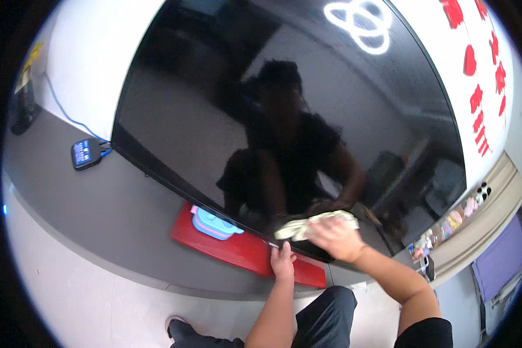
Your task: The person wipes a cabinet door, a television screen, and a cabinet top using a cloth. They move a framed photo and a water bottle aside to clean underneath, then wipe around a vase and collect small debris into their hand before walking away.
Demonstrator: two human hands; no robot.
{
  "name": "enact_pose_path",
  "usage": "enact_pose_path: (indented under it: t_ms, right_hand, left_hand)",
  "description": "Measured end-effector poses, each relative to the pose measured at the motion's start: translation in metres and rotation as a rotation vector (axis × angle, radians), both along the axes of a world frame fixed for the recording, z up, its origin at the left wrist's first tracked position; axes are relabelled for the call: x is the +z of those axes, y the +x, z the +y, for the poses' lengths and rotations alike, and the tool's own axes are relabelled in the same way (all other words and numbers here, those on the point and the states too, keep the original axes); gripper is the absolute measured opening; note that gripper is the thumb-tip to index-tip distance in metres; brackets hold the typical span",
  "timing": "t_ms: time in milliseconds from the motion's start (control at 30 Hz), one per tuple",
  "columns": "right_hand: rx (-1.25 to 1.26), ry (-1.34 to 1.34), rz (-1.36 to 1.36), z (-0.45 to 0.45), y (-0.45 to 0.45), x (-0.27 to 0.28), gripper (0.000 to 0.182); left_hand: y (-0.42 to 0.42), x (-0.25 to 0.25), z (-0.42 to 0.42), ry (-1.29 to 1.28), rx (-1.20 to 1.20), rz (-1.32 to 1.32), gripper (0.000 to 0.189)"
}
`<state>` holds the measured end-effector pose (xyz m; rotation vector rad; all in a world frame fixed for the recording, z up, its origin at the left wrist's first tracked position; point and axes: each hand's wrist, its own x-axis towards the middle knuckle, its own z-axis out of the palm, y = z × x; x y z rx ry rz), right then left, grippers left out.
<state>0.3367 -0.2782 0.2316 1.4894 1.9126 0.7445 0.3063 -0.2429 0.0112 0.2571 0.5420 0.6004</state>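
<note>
A large black television (191, 130) fills the middle of the view, its glossy screen reflecting a person and a looped ceiling light. My right hand (334, 237) presses a pale yellow cloth (296, 229) flat against the lower part of the screen; the cloth sticks out on both sides of the fingers. My left hand (282, 261) is at the bottom edge of the television, thumb and fingers around the frame beside a small light-coloured mark. Below that edge lies a red glossy base or board (230, 256), and a light blue and pink plastic case (215, 224) rests on it.
The grey cabinet top (148, 213) curves beneath the television. A small black box (86, 153) with a blue cable sits at the left, near a dark vase-like object. Small plush toys and figures (454, 217) line the right side. Red paper decorations (470, 61) hang on the white wall.
</note>
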Motion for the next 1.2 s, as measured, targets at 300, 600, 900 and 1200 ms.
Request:
enact_pose_path:
  t_ms: [300,600,900,1200]
  right_hand:
    - [-0.872,1.072,0.463,-0.262,0.048,0.046,0.048]
    - [-1.361,1.713,1.433,-0.419,0.021,-0.049,0.043]
    - [-1.276,0.833,1.277,-0.331,0.072,-0.164,0.035]
    - [-0.617,1.25,0.993,-0.245,0.058,-0.288,0.033]
  left_hand:
    - [0.024,0.028,-0.099,0.157,-0.074,0.134,0.045]
    - [0.021,0.004,-0.175,0.955,-0.496,0.003,0.016]
    - [0.006,0.113,-0.142,1.389,-0.916,0.135,0.019]
    - [-0.084,0.175,-0.11,1.795,-1.103,0.589,0.017]
